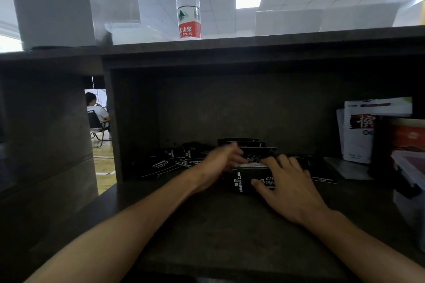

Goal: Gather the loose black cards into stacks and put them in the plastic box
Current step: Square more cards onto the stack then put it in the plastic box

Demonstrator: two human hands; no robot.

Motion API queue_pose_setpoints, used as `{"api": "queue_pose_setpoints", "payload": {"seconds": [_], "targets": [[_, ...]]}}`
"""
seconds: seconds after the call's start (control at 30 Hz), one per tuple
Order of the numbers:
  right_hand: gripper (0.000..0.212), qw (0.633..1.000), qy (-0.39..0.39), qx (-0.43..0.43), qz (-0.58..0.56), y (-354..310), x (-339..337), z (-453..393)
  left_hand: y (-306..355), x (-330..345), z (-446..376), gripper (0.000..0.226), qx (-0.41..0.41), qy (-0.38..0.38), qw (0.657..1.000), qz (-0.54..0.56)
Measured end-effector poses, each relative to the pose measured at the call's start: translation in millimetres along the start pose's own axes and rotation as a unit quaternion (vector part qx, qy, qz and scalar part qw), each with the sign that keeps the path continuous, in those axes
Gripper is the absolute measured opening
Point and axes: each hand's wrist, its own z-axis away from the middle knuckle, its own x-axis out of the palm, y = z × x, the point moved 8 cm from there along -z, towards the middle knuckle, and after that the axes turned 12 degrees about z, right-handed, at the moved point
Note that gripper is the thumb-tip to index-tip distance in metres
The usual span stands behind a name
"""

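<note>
A stack of black cards [241, 181] printed "CAMPING CLUB" stands on edge on the dark shelf. My right hand [285, 181] grips it, thumb on the near face and fingers over the top edge. My left hand [218, 163], blurred, is at the stack's left end with its fingers among cards behind it; whether it holds one is unclear. Several loose black cards [165, 163] lie scattered to the left, and more [322, 172] lie to the right. The clear plastic box [407, 167] sits at the far right edge, partly cut off.
White leaflets [361, 131] and a red booklet [404, 135] lean at the shelf's right. A water bottle [189, 4] stands on the top board above. The shelf's left wall [115, 126] is close to the loose cards. A person sits far off through the gap at left.
</note>
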Motion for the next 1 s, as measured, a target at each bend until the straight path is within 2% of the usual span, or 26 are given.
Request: {"api": "queue_pose_setpoints", "payload": {"seconds": [0.03,0.07,0.1,0.13,0.17,0.23,0.33,0.43,0.5,0.63,0.67,0.7,0.73,0.8,0.87,0.93,0.97,1.0], "targets": [[0.055,1.0,-0.003,0.002,-0.005,0.5,-0.4,0.3,11.7,-24.4,-5.1,0.033,0.055,0.061,0.993,-0.089],[0.054,1.0,-0.004,0.003,-0.007,0.2,-0.8,0.6,20.6,-53.2,-8.6,0.028,0.095,0.131,0.965,-0.209],[0.054,1.0,-0.003,0.003,-0.008,-0.1,-1.2,0.7,22.0,-79.4,-12.0,0.029,0.106,0.181,0.916,-0.344],[0.055,1.0,-0.002,0.003,-0.009,-0.2,-1.0,1.2,14.4,-99.0,-15.4,0.04,0.08,0.19,0.862,-0.462],[0.056,1.0,-0.004,0.005,-0.009,-0.2,-0.4,1.3,0.6,-114.8,-18.3,0.049,0.034,0.173,0.824,-0.538],[0.057,1.0,-0.006,0.006,-0.006,-0.1,0.1,0.8,-17.4,-128.3,-17.4,0.049,-0.012,0.138,0.801,-0.582],[0.057,1.0,-0.005,0.006,-0.01,0.8,-0.4,1.2,-8.2,-115.4,-17.7,0.034,0.069,0.143,0.753,-0.638],[0.058,1.0,-0.009,0.007,-0.011,0.5,-1.1,2.3,-1.7,-96.6,-15.8,0.027,0.1,0.14,0.713,-0.679],[0.057,1.0,-0.006,0.006,-0.009,0.9,-1.8,2.9,11.8,-87.1,-6.2,0.021,0.138,0.164,0.684,-0.697],[0.063,1.0,0.005,0.01,-0.022,0.6,-3.7,3.4,57.0,-69.8,21.8,0.018,0.269,0.254,0.664,-0.65],[0.068,0.999,0.008,0.013,-0.03,1.1,-4.4,3.3,61.2,-58.8,26.5,0.018,0.296,0.241,0.669,-0.638],[0.075,0.999,0.009,0.015,-0.038,1.2,-4.7,3.0,59.4,-46.6,26.7,0.017,0.312,0.202,0.692,-0.619],[0.08,0.999,0.009,0.015,-0.045,0.8,-4.3,2.9,54.9,-32.6,26.6,0.016,0.312,0.14,0.745,-0.573],[0.082,0.999,0.01,0.009,-0.039,0.7,-3.1,3.5,34.2,-6.3,19.9,0.018,0.228,-0.002,0.875,-0.427],[0.072,1.0,0.006,0.004,-0.018,1.0,-0.6,3.5,17.6,6.4,15.6,0.02,0.133,-0.083,0.948,-0.277],[0.063,1.0,0.004,0.002,-0.008,1.4,-0.2,2.7,1.5,-1.4,10.7,0.024,0.041,-0.091,0.98,-0.171],[0.06,1.0,0.003,0.002,-0.005,1.1,0.0,2.2,-4.2,-12.2,7.4,0.026,0.033,-0.066,0.982,-0.172],[0.058,1.0,0.003,0.001,-0.002,1.1,0.0,1.7,-1.5,-27.9,3.5,0.026,0.064,-0.014,0.974,-0.218]]}}
